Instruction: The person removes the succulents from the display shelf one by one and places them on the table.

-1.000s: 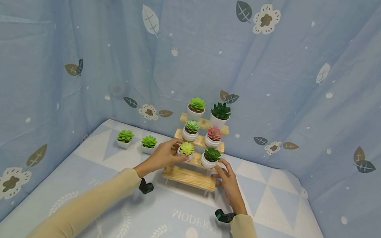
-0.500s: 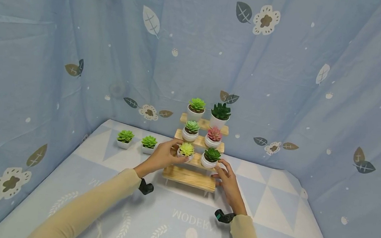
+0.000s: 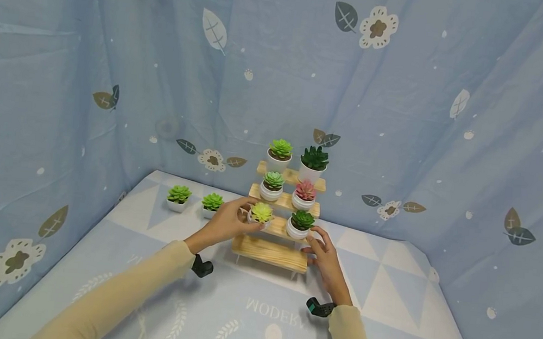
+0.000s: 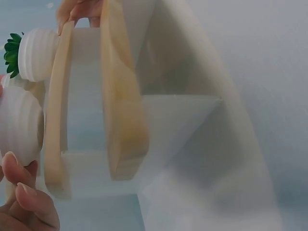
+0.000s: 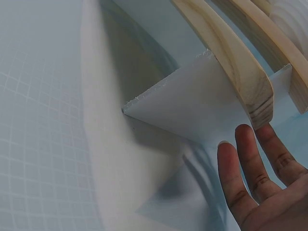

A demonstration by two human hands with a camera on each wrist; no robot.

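A white ribbed pot with a yellow-green succulent (image 3: 261,212) is at the left end of the third tier of a wooden plant stand (image 3: 270,252). My left hand (image 3: 227,221) pinches this pot between thumb and fingers; the left wrist view has the fingertips (image 4: 17,168) against its side. On the same tier, to the right, sits a dark green succulent in a white pot (image 3: 299,228). Beside it my right hand (image 3: 325,259) touches the stand's right end with fingers fairly straight. In the right wrist view its fingertips (image 5: 244,137) lie at the plank's end.
Higher up stand a light green succulent (image 3: 272,183), a pink one (image 3: 304,193), a bright green one (image 3: 280,154) and a spiky dark green one (image 3: 313,162). Two small green succulents (image 3: 178,196) in white pots are on the table to the left. Blue patterned curtains (image 3: 282,56) surround the table.
My left hand has shifted slightly left along the tier, carrying the yellow-green succulent with it. My right hand stays at the stand's right end.
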